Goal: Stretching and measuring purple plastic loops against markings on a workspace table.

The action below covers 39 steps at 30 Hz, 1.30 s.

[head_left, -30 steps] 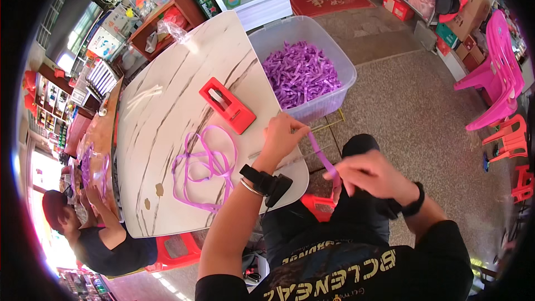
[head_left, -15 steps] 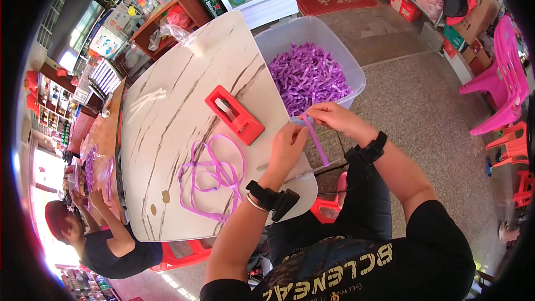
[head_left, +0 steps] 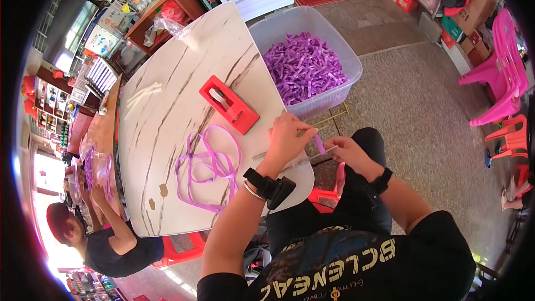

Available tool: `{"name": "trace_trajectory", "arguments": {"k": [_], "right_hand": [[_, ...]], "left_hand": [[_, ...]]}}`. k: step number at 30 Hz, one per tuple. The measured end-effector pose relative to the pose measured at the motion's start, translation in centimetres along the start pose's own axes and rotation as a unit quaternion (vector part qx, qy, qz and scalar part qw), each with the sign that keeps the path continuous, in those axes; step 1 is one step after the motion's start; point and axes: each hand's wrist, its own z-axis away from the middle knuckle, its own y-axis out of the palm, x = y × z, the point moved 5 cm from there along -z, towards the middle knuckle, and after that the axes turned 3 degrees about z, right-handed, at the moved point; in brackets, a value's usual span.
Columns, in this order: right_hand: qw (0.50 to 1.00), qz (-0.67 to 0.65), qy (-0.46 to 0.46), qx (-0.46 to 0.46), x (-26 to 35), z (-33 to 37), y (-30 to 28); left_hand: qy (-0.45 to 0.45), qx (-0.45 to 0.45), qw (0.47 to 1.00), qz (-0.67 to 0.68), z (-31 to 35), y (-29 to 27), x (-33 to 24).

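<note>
I hold a short, flat purple strip (head_left: 319, 144) before me at the near right, its lower end slanting rightward.

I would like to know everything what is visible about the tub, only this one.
The tub is open-topped, whitish and translucent, seemingly plastic, with rounded corners and a lipped rim. It stands upright beside the right edge of the table, which hides part of it; whether they touch is unclear. Purple strips lie heaped inside. Yellow bars show beneath, perhaps supporting it.
</note>
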Motion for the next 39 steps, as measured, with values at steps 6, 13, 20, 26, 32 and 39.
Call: {"name": "trace_trajectory", "arguments": {"k": [6,13,20,26,32,39], "right_hand": [[0.988,-0.153,-0.032,-0.015,0.4,2.3,1.6],[0.978,-0.197,-0.049,-0.044,1.0,3.2,1.9],[0.988,-0.153,-0.010,-0.026,1.5,3.3,2.2],[0.993,-0.111,-0.002,-0.046,2.2,4.1,2.2],[0.992,-0.113,-0.046,-0.036,3.3,4.4,2.5],[0.994,-0.092,-0.035,-0.046,4.1,4.7,2.4]], "left_hand": [[0.026,0.000,0.999,-0.035,-0.2,0.3,-0.1],[-0.007,0.010,1.000,-0.028,-0.1,0.5,0.3],[0.055,-0.062,0.997,0.007,0.9,-0.6,-0.7],[-0.063,0.048,0.943,0.324,7.2,-1.0,-4.0],[-0.314,0.187,0.693,0.622,11.7,3.5,-3.7],[-0.289,0.155,0.527,0.784,10.6,5.0,-4.4]]}}
